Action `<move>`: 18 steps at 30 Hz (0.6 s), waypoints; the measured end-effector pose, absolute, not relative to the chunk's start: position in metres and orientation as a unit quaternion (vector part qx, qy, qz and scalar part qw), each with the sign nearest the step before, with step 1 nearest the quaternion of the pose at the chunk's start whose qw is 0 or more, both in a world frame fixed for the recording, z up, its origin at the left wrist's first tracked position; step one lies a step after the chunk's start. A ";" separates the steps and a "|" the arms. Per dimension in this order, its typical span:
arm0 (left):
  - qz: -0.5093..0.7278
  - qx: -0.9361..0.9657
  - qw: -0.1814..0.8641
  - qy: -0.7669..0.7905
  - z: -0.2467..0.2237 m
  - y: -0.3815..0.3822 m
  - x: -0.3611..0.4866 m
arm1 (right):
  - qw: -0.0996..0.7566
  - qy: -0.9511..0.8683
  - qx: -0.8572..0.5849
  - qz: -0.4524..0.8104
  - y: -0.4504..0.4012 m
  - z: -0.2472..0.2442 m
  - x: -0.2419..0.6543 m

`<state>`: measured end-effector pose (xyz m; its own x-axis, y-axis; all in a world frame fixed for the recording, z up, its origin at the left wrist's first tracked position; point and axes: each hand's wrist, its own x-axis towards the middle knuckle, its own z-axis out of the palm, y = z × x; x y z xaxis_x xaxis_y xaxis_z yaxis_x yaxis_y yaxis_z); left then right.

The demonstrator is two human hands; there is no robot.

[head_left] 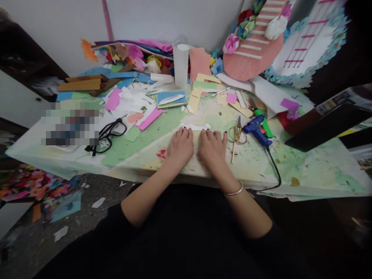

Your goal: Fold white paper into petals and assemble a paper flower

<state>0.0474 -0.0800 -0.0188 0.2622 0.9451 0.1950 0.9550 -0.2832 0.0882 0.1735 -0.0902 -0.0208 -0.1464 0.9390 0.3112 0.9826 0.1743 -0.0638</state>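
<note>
A narrow white paper strip (195,126) lies on the green-stained table (139,155) near its front middle. My left hand (180,145) rests on the table with its fingertips at the strip's left part. On the right part are the fingertips of my right hand (212,147), which wears a silver bangle on the wrist. Both hands are palm down, their fingers bent forward and pressing on the paper. To the right of my right hand are gold-handled scissors (238,133), a thin wooden stick (233,152) and a blue glue gun (257,130) with a black cord.
Black glasses (107,135) lie at the left. Behind the hands are paper scraps (130,99), a blue paper stack (171,99) and a white cylinder (181,66). Paper guitars (252,58) lean at the back right. A dark upright object (325,128) stands at the right.
</note>
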 end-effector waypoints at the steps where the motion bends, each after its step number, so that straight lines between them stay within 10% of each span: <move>1: -0.096 -0.794 0.025 -0.599 -0.017 -0.081 0.048 | 0.138 -0.754 -0.638 -0.076 -0.091 -0.020 0.173; 18: -0.095 -0.749 0.029 -0.655 -0.007 -0.087 0.050 | 0.120 -0.744 -0.657 -0.019 -0.090 -0.016 0.173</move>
<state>0.0497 -0.0868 -0.0071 0.1238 0.9757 0.1806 0.9868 -0.1402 0.0812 0.1728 -0.0895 -0.0156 -0.1087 0.9730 0.2035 0.9822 0.1367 -0.1288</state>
